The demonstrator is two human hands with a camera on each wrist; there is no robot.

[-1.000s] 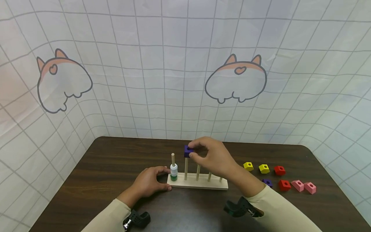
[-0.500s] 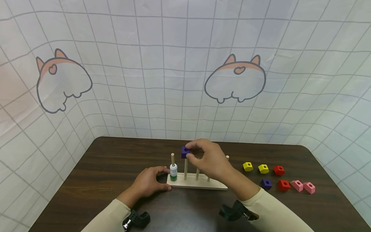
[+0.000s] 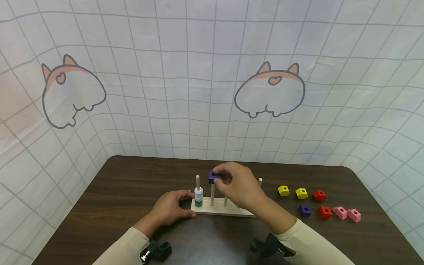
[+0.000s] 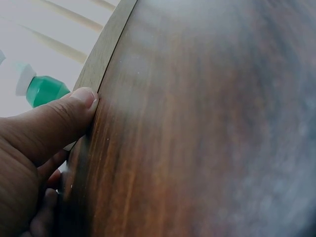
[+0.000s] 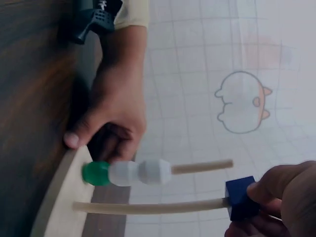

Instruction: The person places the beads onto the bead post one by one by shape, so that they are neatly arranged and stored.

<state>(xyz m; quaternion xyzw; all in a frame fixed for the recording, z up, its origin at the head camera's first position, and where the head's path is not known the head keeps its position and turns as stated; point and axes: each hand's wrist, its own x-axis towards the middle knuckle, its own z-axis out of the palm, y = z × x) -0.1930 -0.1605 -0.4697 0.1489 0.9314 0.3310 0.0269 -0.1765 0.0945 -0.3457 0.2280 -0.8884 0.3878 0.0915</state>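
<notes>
My right hand [image 3: 240, 186] pinches a purple block [image 3: 213, 177] with a hole through it, between thumb and fingertips. In the right wrist view the purple block [image 5: 242, 198] sits at the tip of the second peg [image 5: 153, 207]; how far the peg enters is hidden. My left hand [image 3: 170, 208] grips the left end of the wooden peg board [image 3: 225, 208], its thumb [image 4: 81, 101] against the front edge. On the leftmost peg a green bead [image 3: 198, 203] sits at the bottom with white beads [image 3: 198, 193] above it. My right hand partly hides the pegs farther right.
To the right lie two yellow blocks [image 3: 283, 190], two red blocks [image 3: 325, 212], another purple block [image 3: 304, 211] and two pink blocks [image 3: 354, 215]. All rest on the dark wooden table [image 3: 132, 176]. A white gridded curtain [image 3: 165, 110] stands behind the table.
My right hand has moved slightly left and down with the purple block, which now sits a little lower at the second peg. The left hand stays at the board's end.
</notes>
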